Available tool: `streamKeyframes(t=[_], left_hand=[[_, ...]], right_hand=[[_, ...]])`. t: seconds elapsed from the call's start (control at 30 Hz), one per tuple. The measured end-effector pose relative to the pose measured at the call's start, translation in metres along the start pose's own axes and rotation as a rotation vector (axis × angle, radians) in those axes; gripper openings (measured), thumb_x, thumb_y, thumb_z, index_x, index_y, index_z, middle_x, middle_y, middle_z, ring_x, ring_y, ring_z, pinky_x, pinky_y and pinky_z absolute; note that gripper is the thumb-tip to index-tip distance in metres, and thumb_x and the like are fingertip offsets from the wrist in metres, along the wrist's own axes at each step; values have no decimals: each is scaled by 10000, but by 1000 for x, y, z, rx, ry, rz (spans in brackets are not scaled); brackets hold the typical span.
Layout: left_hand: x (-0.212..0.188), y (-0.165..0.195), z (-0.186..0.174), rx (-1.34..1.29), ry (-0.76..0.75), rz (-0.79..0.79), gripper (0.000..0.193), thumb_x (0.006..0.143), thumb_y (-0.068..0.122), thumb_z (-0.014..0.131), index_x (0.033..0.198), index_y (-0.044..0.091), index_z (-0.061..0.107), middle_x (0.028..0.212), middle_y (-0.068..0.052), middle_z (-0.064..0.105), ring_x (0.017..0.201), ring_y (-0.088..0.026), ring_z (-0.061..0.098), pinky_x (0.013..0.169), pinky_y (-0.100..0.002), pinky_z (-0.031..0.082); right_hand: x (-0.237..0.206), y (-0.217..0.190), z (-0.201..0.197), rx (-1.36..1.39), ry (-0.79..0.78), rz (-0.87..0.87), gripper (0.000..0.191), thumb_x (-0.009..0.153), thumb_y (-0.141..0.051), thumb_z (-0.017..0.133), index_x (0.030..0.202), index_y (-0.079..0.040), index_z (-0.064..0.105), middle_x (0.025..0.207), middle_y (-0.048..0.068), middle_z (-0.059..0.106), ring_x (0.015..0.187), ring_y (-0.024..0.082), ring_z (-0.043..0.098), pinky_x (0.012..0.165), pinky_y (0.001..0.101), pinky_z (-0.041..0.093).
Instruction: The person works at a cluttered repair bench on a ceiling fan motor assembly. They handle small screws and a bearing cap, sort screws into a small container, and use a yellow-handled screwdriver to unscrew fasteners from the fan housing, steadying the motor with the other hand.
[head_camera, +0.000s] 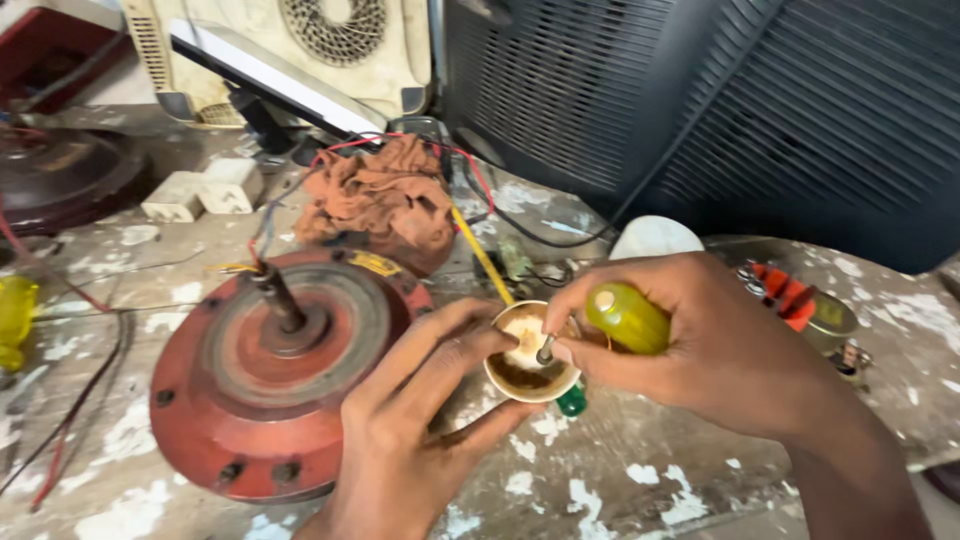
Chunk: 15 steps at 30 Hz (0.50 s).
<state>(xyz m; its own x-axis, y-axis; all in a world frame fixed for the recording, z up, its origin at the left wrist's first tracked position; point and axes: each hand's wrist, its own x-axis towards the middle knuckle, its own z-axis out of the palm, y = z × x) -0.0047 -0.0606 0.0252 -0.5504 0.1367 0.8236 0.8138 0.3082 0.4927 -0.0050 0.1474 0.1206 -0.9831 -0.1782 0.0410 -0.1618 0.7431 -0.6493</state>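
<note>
My right hand (720, 345) grips a screwdriver with a yellow-green handle (628, 318); its metal tip (545, 350) dips into a small round cream-coloured tub (525, 378) of brownish paste. My left hand (420, 420) steadies that tub, with fingers along its left rim and thumb beneath it. Just left of the hands lies a round red fan motor housing (205, 400) with a dark shaft (278, 295) sticking up from its centre and coloured wires leading away.
A rust-orange rag (385, 200) lies behind the motor. White plug blocks (200, 188) sit at back left, a dark grille casing (760, 110) at back right, and orange-and-metal parts (800, 300) to the right. The bench (620, 470) has flaking white paint.
</note>
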Motion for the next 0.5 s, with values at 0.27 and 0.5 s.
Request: streamKeyframes(t=[0.27,0.5], left_hand=[[2,-2,-21,-54,-42,-16,655,718,122,930,1289,36,620,1284,-135,707,1198,-277,734,975,-350,606],[-7,-12,-73,-109,-195,-3,672,694,109,921,1288,17,619,1257,-127,725,1182,-250,728,992,-359,571]], right_hand=[[14,-1,5,119,-31,-104,228,817,-151,826,1035,-98,784,641,2,663,570,70,533,466,248,448],[26,-4,17,351,-88,-302,189,922,-109,758,1081,-7,745,686,25,695,558,92,557,431,266,474]])
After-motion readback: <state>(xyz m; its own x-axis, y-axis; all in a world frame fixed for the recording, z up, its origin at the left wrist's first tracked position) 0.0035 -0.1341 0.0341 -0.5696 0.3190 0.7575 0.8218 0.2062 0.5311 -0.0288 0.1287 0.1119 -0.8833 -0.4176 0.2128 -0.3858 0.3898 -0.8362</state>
